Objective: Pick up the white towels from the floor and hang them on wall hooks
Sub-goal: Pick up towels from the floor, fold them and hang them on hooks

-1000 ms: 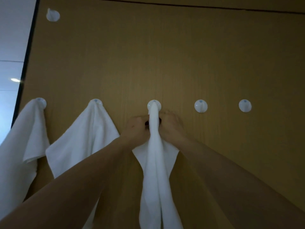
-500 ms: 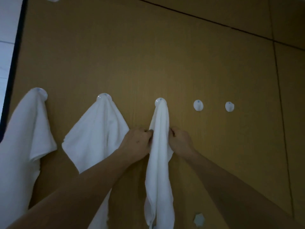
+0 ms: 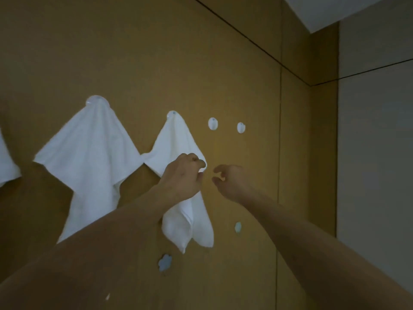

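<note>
Both bare forearms reach up toward the wooden wall panel (image 3: 156, 63). The left hand (image 3: 182, 175) pinches the hanging white towel (image 3: 176, 148) at its right edge; the right hand (image 3: 230, 181), fingers (image 3: 218, 169) loosely curled and empty, hovers just beside it. The towel hangs from its hook (image 3: 172, 113), with another towel (image 3: 89, 153) left of it and two bare hooks (image 3: 213, 123) right.

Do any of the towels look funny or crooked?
Nothing looks really wrong. The towel by the left hand hangs from its hook, a bit bunched and lopsided, with its left corner touching the next towel. Two hooks to the right are bare.
</note>
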Motion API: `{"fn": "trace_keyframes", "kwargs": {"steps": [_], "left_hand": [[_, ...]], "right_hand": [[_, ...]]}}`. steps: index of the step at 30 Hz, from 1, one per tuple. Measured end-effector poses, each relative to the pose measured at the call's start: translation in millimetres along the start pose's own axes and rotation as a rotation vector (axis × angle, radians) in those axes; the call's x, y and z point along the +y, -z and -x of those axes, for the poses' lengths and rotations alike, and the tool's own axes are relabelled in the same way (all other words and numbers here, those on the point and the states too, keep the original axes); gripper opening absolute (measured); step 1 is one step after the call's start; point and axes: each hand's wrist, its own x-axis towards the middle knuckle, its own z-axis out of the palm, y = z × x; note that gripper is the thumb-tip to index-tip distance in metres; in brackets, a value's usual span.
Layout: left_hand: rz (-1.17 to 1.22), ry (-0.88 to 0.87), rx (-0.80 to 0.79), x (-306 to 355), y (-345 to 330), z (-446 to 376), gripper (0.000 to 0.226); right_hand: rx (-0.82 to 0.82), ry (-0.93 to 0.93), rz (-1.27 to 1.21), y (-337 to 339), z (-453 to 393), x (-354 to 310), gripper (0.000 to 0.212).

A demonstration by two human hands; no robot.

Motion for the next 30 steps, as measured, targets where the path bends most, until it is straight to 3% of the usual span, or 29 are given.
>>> {"fn": "trace_keyframes", "kwargs": {"steps": [5, 9, 20, 30], "left_hand": [[0.151, -0.061, -0.036, 82, -23, -17, 0.034], [0.281, -0.131, -0.067, 186, -41, -33, 0.032], [0.668, -0.419, -0.204, 573, -55, -22, 0.037], [0.925, -0.770, -0.352, 889, -28, 66, 0.043]], "right_hand": [[0.016, -0.111, 0.197, 74, 60, 67, 0.039], [0.024, -0.243, 0.317, 151, 119, 128, 0.042], [0.036, -0.659, 0.584, 388, 365, 297, 0.046], [0.073, -1.125, 0.722, 560, 615, 366, 0.050]]}}
